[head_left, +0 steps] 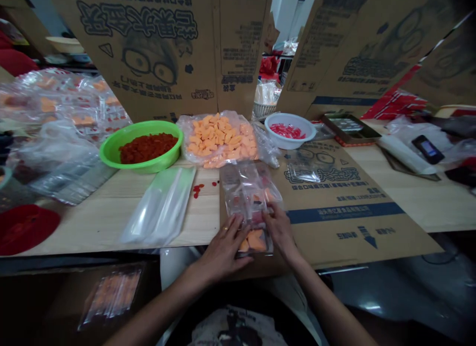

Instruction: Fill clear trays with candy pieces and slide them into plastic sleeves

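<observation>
A clear plastic packet point(250, 195) with orange pieces in its near end lies at the table's front edge. My left hand point(223, 249) rests on its left side, fingers stretched flat over the plastic. My right hand point(278, 229) presses on its right side with the fingers bent on the packet. Behind it sit a heap of orange pieces on clear plastic point(221, 138), a green bowl point(143, 147) of dark red bits, and a white bowl point(290, 130) holding red pieces.
A stack of empty clear bags point(161, 207) lies left of the packet. Flattened cardboard point(345, 212) covers the table's right side, and cardboard walls point(159, 48) stand behind. Filled packets point(59, 98) pile at far left. A phone point(427, 148) lies at right.
</observation>
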The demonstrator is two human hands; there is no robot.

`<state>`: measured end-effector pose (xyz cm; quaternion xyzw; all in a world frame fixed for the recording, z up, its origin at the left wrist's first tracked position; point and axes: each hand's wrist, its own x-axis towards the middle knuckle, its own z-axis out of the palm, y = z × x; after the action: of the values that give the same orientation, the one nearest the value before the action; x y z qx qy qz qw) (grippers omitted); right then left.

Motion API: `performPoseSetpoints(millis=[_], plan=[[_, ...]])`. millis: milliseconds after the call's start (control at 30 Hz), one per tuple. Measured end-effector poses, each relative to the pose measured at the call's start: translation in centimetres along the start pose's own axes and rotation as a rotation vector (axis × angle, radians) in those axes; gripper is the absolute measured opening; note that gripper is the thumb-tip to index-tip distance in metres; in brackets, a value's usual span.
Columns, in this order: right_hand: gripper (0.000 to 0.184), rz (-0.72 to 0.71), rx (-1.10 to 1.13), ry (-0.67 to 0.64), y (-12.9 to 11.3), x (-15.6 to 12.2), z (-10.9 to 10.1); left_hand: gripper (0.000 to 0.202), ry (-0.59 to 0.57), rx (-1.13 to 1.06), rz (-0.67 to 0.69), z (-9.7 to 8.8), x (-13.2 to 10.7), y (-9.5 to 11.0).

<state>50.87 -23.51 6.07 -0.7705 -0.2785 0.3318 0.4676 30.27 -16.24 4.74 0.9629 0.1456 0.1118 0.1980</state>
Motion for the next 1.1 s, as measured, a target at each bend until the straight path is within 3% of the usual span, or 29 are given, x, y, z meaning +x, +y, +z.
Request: performPoseSetpoints(millis=[100, 167, 233, 367, 467, 567, 667, 867, 1000, 1067, 1100], plan=[[0.025, -0.156, -0.743, 0.093, -2.0, -1.7, 0.5, 0.071, 0.057, 0.069, -0.014, 0.3, -1.5, -0.2], [0.032, -0.238, -0.965, 0.095, -3.2, -2.4, 1.4, 0.064, 0.083, 0.100, -0.013, 0.3, -2.4, -0.4], [0.043, -0.311, -1.044, 0.081, -3.9, -2.5, 2.3, 0.062, 0.092, 0.109, -0.012, 0.1, -2.9, -0.5], [0.047, -0.560, -1.087, -0.063, -4.6, -1.5, 4.1, 0.065, 0.117, 0.016, -0.038, -0.3, -2.2, -0.4], [0.038, -0.714, -1.121, -0.246, -5.4, -0.9, 4.9, 0.067, 0.238, -0.093, -0.102, -0.2, -1.1, -0.6], [0.033, -0.768, -1.128, -0.452, -6.1, -1.1, 4.9, 0.067, 0.424, -0.108, -0.122, -0.1, -0.3, -1.3], [0.039, -0.798, -1.066, -0.557, -6.3, -2.3, 4.5, 0.065, 0.495, -0.055, -0.130, -0.2, -0.2, -2.0], [0.050, -0.679, -0.991, -0.639, -6.1, -5.9, 3.7, 0.051, 0.327, 0.062, -0.095, -0.4, -1.3, -2.6], [0.052, -0.597, -0.924, -0.627, -6.7, -6.5, 2.1, 0.051, 0.338, 0.052, -0.001, 0.2, -2.2, -3.1], [0.037, -0.587, -0.868, -0.537, -6.7, -4.9, 0.8, 0.051, 0.394, 0.057, 0.033, 0.4, -2.6, -3.5], [0.032, -0.579, -0.844, -0.426, -6.6, -3.6, 0.0, 0.051, 0.424, 0.063, 0.048, 0.3, -2.7, -3.7]])
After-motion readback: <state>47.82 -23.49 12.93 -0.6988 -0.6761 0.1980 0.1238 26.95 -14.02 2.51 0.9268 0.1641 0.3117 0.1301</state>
